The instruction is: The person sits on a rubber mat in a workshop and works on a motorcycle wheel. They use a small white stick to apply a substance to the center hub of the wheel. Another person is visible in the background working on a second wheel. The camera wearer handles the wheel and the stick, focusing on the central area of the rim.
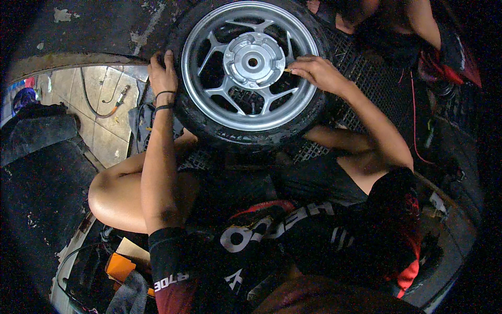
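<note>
A silver spoked wheel rim with a black tyre around it lies face up in front of me. Its round hub has a dark centre hole. At the tyre's left side is my left hand, thumb and forefinger apart; it seems to rest against the rubber, with the other fingers partly hidden. Over the rim's right side, my right hand is closed in a pinch on a thin yellowish stick. The stick's tip reaches the hub's right edge; its exact kind is too small to tell.
Black perforated matting lies under and right of the wheel. Another person's arm shows at the upper right. A hose with a metal fitting lies on pale tiles at left. Orange packaging sits at lower left, and a red cord at right.
</note>
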A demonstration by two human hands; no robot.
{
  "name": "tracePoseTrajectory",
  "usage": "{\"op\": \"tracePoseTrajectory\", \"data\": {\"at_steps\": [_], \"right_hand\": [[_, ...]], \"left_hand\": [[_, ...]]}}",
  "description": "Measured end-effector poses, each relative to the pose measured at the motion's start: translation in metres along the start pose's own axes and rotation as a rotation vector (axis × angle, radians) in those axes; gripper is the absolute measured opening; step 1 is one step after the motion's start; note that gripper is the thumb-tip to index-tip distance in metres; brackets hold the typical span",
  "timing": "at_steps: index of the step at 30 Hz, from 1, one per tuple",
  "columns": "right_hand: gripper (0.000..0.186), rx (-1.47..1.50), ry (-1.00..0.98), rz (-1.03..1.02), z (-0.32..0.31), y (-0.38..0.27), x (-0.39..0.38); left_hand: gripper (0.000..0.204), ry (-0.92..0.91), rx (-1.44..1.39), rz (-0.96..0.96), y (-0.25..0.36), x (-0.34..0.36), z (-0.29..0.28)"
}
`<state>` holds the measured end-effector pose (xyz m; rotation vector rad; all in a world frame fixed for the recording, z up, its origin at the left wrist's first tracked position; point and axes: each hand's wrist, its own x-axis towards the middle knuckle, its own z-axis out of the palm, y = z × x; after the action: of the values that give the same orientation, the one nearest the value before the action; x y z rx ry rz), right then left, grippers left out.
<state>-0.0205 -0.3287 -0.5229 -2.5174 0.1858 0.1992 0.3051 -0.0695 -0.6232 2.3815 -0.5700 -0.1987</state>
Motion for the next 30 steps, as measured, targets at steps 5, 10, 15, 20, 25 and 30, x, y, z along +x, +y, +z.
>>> {"op": "tracePoseTrajectory", "data": {"at_steps": [5,10,15,20,25,30], "right_hand": [[0.025,0.117,0.036,-0.026,0.012,0.013,-0.005],[0.025,0.225,0.069,-0.064,0.015,0.016,-0.006],[0.025,0.166,0.064,-0.059,0.017,0.012,-0.006],[0.024,0.235,0.019,-0.044,0.015,0.011,-0.002],[0.024,0.341,-0.026,0.018,0.016,0.014,-0.001],[0.024,0.177,0.137,-0.015,0.027,-0.001,-0.003]], "left_hand": [[0.059,-0.017,-0.015,-0.001,0.002,0.002,0.001],[0.061,-0.012,-0.014,0.012,0.002,0.002,0.001],[0.061,-0.016,-0.024,0.012,0.002,0.001,0.001],[0.061,0.004,-0.016,0.017,0.003,0.000,0.001],[0.060,0.011,-0.007,0.023,0.003,0.001,0.001],[0.060,0.006,-0.008,0.011,0.005,0.000,0.000]]}}
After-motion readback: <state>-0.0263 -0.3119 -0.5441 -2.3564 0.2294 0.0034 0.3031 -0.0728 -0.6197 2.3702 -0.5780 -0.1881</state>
